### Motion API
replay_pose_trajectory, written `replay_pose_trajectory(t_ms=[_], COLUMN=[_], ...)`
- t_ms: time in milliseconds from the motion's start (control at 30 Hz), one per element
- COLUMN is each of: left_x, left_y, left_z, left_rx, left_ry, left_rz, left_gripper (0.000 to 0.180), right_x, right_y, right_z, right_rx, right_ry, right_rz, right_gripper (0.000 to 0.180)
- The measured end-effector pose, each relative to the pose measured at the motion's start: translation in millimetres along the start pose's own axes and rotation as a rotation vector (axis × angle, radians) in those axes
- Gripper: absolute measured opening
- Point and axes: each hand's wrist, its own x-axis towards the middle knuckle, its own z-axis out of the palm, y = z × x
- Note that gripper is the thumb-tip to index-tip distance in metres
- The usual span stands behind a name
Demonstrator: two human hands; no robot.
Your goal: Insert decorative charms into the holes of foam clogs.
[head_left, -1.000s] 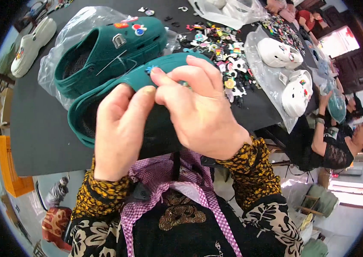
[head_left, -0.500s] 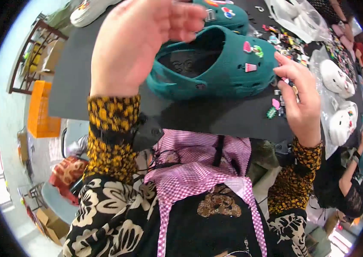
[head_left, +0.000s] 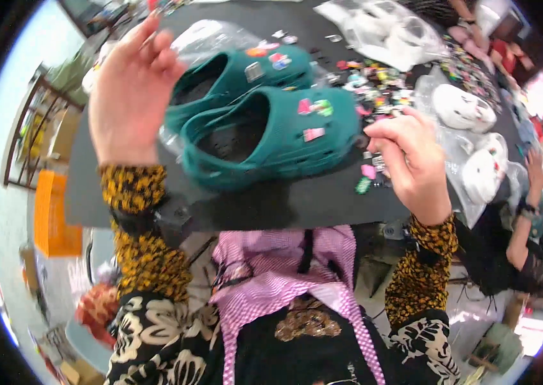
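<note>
A dark teal clog (head_left: 322,138) lies on its sole in front of me, its toe to the right, with pink, green and red-and-white charms on its upper. Behind it is a matching teal clog (head_left: 284,67), also with charms. My left hand (head_left: 133,96) is raised above the table left of the clogs, fingers curled and slightly blurred; what they hold, if anything, I cannot make out. Just off the near clog's toe, my right hand (head_left: 412,163) has thumb and fingers drawn together over loose charms (head_left: 365,176). Anything in that pinch is hidden or too small to name.
A pile of colourful charms (head_left: 380,86) spreads beyond the clogs' toes. White clogs (head_left: 464,108) lie on clear plastic bags at the right, and a bagged white pair (head_left: 403,35) lies farther back. Another person's arm (head_left: 521,231) is at far right. An orange crate (head_left: 56,215) stands left.
My view has shifted, so the clogs appear lower and more to the left. My left hand has moved left, away from above the clogs. My right hand stays by the near clog's toe.
</note>
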Motion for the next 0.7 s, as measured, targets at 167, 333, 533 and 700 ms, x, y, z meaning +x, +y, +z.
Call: replay_pose_trajectory(t_ms=[167, 333, 533, 700], left_x=[-2.9, 1.3, 4.5, -5.3], left_y=[-15.5, -35.9, -46.7, -53.4], left_z=[2.9, -33.2, -19.3, -31.6], left_rx=[1.139, 1.473, 1.432, 1.346], left_ry=[0.103, -0.082, -0.121, -0.182], left_rz=[0.074, -0.004, 0.007, -0.147], left_gripper=[0.025, 0.026, 0.033, 0.045], right_x=[7.5, 19.7, 32.9, 44.2], right_y=[28.3, 68.9, 116.5, 132.7], right_z=[-38.8, -28.7, -9.9, 5.4], right_rx=[0.283, 0.190, 0.019, -0.029], right_ry=[-0.026, -0.163, -0.278, -0.366], right_rz=[0.263, 0.316, 0.267, 0.250], right_gripper=[0.012, 0.017, 0.020, 0.022])
